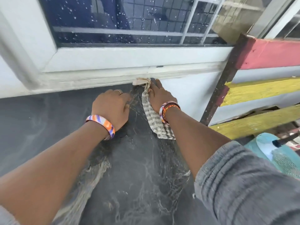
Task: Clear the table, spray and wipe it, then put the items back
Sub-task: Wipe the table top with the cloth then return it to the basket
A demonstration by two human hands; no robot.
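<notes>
Table (40, 124): a dark, flat top that runs up to the white wall and window frame (129, 57) at its far edge. The surface carries wet, soapy streaks (97, 172) through its middle and toward the near edge; the left part is duller and hazy.

Cloth (152, 114): a striped grey-and-beige rag lying flat on the table near the far edge. Its far end is bunched against the base of the window ledge; its near end trails back under the right wrist.

Right hand (159, 96): palm down on the cloth, fingers extended forward and pressing it onto the table; the fingers are not curled round it. The wrist carries a patterned bangle and a red-and-orange thread.

Left hand (112, 106): set on the table just beside the cloth, to its left, knuckles up and fingers bent under. It holds nothing visible. A ring shows on one finger and an orange-and-purple bangle on the wrist.

Right of the table: a slatted wooden bench (263, 93) painted red and yellow, with a teal object (282, 156) below it.
</notes>
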